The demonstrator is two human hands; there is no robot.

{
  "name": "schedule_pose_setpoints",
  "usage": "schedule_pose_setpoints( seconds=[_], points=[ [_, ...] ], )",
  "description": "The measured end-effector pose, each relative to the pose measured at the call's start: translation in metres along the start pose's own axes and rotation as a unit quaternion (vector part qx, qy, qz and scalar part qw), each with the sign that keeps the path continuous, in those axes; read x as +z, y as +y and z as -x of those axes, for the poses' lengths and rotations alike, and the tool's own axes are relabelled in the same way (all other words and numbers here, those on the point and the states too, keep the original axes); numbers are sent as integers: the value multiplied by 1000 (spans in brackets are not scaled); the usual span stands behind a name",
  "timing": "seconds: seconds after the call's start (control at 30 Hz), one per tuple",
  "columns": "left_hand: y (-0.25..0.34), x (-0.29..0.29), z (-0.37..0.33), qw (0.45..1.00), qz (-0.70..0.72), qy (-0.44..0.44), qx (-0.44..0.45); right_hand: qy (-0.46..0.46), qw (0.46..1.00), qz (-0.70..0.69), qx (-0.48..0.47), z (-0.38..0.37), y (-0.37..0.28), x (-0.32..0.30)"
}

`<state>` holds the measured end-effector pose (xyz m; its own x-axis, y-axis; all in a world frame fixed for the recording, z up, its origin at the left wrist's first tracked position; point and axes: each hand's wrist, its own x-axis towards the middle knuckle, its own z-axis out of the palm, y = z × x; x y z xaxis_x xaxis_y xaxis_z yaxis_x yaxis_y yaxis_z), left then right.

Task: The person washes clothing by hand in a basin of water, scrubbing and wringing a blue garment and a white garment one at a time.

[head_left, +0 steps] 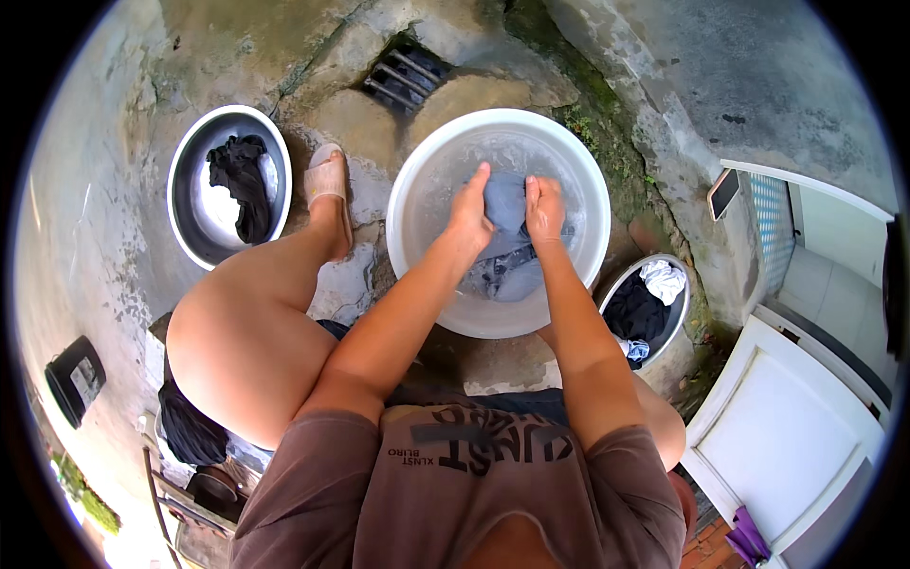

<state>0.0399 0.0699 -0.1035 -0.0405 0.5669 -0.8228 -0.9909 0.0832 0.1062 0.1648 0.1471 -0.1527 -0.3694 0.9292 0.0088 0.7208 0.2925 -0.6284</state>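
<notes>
The grey-blue cloth (505,201), at upper centre, looked wet, crumpled and dark-patched below. Left fingers (480,180) and right fingers (534,194) curled tightly on it.

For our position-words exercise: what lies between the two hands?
In the head view, grey cloth lies between the left hand and right hand.

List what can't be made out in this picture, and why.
All in the head view:
- Grey cloth: its underside, hidden by cloudy water in the white basin.
- Right foot: out of sight, apparently behind the basin and right forearm.
- Dark clothes: lower layers, covered by those on top.
- Phone: screen content, too small and slanted.
- Purple item: kind unclear, small near the rim.
</notes>
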Motion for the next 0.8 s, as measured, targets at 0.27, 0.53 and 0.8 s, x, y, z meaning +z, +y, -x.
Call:
schedule_pose_setpoints(
  seconds=[0.27,0.53,0.8],
  points=[
    [14,-47,-29,987,-141,0,82,-130,982,126,-43,26,42,23],
    [27,-45,-29,995,-70,-63,14,-138,965,-221,-24,30,-73,-3],
    [23,-15,-3,994,-80,9,68,-14,981,-111,-156,35,-116,-11]
  ],
)
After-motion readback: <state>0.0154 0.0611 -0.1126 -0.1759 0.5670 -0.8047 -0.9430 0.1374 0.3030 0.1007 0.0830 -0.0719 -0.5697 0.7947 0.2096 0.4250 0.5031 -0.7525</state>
